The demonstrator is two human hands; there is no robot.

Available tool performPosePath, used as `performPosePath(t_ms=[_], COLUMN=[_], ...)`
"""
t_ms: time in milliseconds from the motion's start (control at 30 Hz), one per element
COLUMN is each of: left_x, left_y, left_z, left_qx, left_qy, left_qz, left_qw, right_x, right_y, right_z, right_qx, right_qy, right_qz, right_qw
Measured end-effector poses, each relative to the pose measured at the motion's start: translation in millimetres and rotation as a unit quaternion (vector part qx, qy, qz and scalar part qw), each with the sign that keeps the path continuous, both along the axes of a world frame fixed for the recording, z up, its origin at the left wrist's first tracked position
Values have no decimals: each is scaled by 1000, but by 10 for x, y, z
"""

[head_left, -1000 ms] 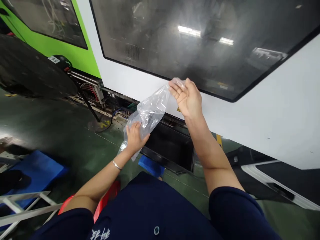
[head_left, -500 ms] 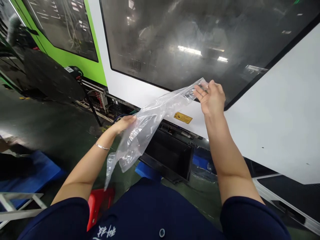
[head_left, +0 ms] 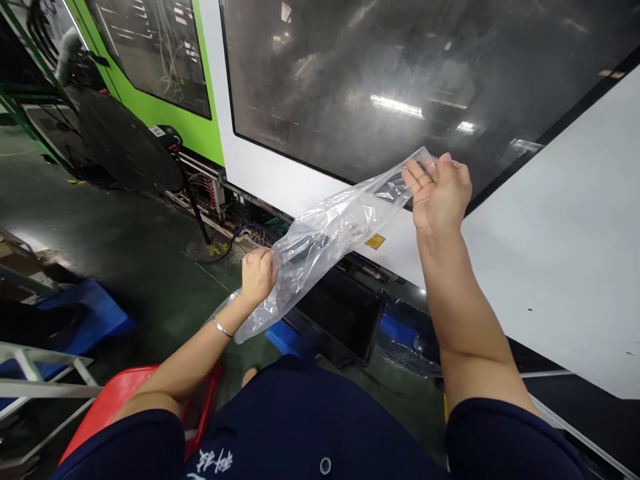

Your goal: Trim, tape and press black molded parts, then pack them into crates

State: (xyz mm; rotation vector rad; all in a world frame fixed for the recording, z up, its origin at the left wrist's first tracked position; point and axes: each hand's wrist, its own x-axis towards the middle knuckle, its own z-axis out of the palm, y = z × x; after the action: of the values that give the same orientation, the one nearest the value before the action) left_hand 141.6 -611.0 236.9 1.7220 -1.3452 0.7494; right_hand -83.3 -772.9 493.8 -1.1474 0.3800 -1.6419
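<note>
A clear plastic bag (head_left: 325, 233) is stretched slantwise between my two hands, in front of the machine's white panel. My left hand (head_left: 259, 273) is closed in a fist around the bag's lower left part, and a loose end trails below the wrist. At the bag's upper right end, my right hand (head_left: 440, 190) pinches the edge between thumb and forefinger, the other fingers partly spread behind the film. Beneath the bag sits a black crate (head_left: 345, 313), its inside dark.
The white machine (head_left: 565, 220) with a dark window (head_left: 400, 80) stands ahead. A red stool (head_left: 120, 393) is at my lower left, near a blue platform (head_left: 95, 307) and a metal ladder-like frame (head_left: 45, 387). A black round disc on a stand (head_left: 130, 143) stands further left.
My left hand has gone from a flat hold to a fist round the bag. The bag is pulled tauter and my right hand is slightly further right. More of the red stool shows.
</note>
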Motion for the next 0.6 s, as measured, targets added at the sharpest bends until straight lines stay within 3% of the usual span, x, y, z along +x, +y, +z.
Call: performPosePath(t_ms=[167,300,467,533,600], left_x=[-22,-128,-168,-340,-664], left_y=[101,152,101,6,-99], left_z=[55,96,187,198,177], left_qx=[96,120,158,128,83], left_qy=[7,118,358,420,449], left_qz=[-56,-119,-203,-239,-280], left_qw=[994,979,898,866,844], right_x=[-19,-44,-138,-150,-121], right_y=[-131,-263,-471,-419,-229], right_z=[-94,-158,-228,-407,-745], right_qx=[17,19,9,22,78], right_qy=[12,29,82,135,215], right_qz=[-20,-36,-52,-53,-17], right_qw=[1000,999,995,989,973])
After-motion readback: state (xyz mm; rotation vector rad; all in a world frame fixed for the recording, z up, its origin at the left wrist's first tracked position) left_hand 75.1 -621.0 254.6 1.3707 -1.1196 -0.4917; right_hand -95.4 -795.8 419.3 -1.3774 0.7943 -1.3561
